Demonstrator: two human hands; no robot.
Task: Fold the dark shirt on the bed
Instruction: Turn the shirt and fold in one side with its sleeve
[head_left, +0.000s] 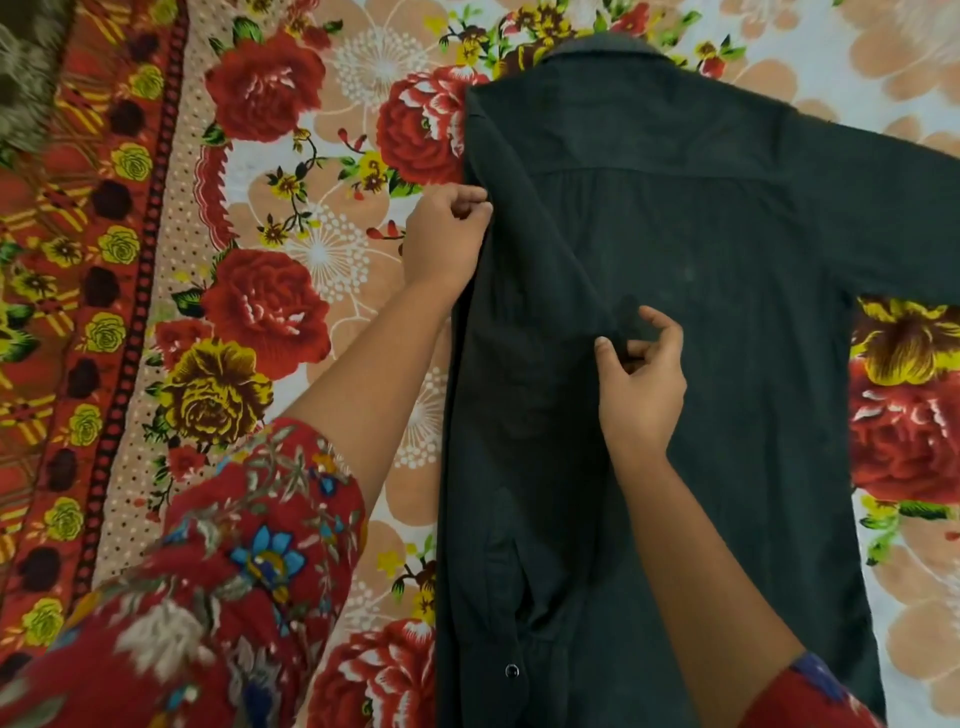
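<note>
The dark shirt (717, 291) lies back-up on the bed, collar at the far end. Its left side is folded inward, and that sleeve runs down the folded panel toward a cuff with a button near the bottom. The other sleeve stretches flat off to the right. My left hand (447, 239) pinches the shirt's folded left edge below the shoulder. My right hand (641, 374) pinches a bit of the folded sleeve's fabric near the middle of the shirt.
A floral bedsheet (291, 291) with red and yellow roses covers the bed. Its patterned red border (78, 322) runs down the left side. My red flowered sleeves fill the lower left and bottom right.
</note>
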